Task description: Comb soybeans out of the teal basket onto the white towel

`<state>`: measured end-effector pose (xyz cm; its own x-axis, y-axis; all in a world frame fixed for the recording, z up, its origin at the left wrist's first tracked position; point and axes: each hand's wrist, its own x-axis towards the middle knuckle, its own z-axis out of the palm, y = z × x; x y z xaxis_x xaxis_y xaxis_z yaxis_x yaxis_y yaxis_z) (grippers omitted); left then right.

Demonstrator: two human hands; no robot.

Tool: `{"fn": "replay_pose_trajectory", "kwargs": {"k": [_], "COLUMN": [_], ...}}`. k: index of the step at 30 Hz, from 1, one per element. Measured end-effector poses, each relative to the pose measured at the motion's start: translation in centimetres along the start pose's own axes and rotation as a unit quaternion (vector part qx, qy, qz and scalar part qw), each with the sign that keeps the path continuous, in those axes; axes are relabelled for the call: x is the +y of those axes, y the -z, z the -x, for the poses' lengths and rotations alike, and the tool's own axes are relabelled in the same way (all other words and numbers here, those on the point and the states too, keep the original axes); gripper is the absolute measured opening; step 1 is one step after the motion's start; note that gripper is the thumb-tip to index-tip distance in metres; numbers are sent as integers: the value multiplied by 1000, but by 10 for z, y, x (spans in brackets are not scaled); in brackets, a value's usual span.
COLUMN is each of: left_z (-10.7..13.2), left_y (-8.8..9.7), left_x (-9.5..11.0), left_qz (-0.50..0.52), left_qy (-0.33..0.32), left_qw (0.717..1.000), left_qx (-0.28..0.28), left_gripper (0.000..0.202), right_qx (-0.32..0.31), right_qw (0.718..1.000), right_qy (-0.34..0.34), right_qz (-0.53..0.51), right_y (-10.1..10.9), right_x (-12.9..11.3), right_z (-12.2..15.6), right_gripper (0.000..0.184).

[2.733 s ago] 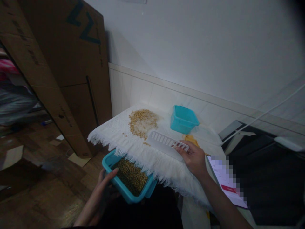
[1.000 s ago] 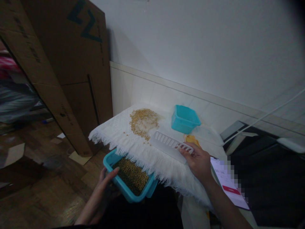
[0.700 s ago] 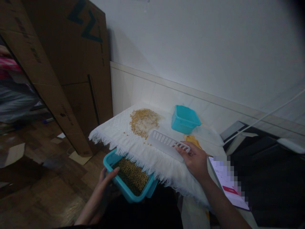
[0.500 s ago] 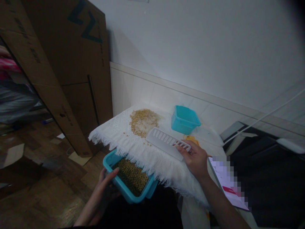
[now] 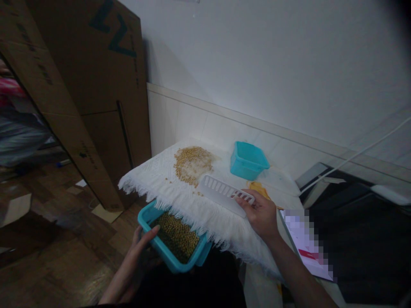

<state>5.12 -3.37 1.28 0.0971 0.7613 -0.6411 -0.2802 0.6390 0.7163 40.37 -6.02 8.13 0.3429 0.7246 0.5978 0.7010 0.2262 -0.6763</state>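
Observation:
My left hand (image 5: 138,252) grips the near rim of a teal tub (image 5: 154,246) full of beans, held below the fringed front edge of a white cloth (image 5: 205,218). Pinched in my right hand (image 5: 261,214) is one end of a white slotted plastic panel (image 5: 221,193), which lies flat on the cloth. Its far end sits just short of a loose pile of yellow beans (image 5: 192,162) at the back left of the cloth. A few stray beans lie near the panel.
A second teal tub (image 5: 248,160) stands at the back of the cloth. A tall cardboard box (image 5: 83,85) leans at the left. Papers (image 5: 305,248) and a dark surface lie to the right, with a white cable (image 5: 359,154) along the wall.
The panel in my right hand shifted slightly forward and back beside the bean pile. My left hand and its tub stayed where they were.

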Motion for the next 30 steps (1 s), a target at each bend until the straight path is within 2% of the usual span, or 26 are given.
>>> {"fn": "replay_pose_trajectory", "kwargs": {"k": [3, 6, 9, 12, 15, 19, 30], "left_z": [-4, -9, -13, -14, -12, -9, -15], "left_y": [1, 4, 5, 5, 2, 1, 7], "left_x": [-2, -6, -8, -5, -3, -3, -6], "left_qz": [-5, 7, 14, 15, 5, 10, 5], "left_qy": [1, 2, 1, 8, 14, 9, 5], "left_qw": [1000, 1000, 1000, 1000, 1000, 1000, 1000], "left_qx": [8, 12, 13, 14, 19, 17, 8], "left_gripper": [97, 103, 107, 95, 85, 93, 115], "right_qx": [-18, -35, -27, 5, 24, 23, 7], "right_qw": [1000, 999, 999, 1000, 999, 999, 1000], "right_qy": [-6, -15, -5, 12, 2, -8, -4], "right_qz": [-10, -22, -21, 3, 34, 46, 17], "right_y": [-6, -7, -3, 4, 10, 13, 4], "right_x": [-1, -6, -9, -5, 2, 6, 9], "right_z": [1, 4, 4, -2, -8, -10, -7], "right_gripper": [23, 26, 25, 26, 28, 25, 23]}}
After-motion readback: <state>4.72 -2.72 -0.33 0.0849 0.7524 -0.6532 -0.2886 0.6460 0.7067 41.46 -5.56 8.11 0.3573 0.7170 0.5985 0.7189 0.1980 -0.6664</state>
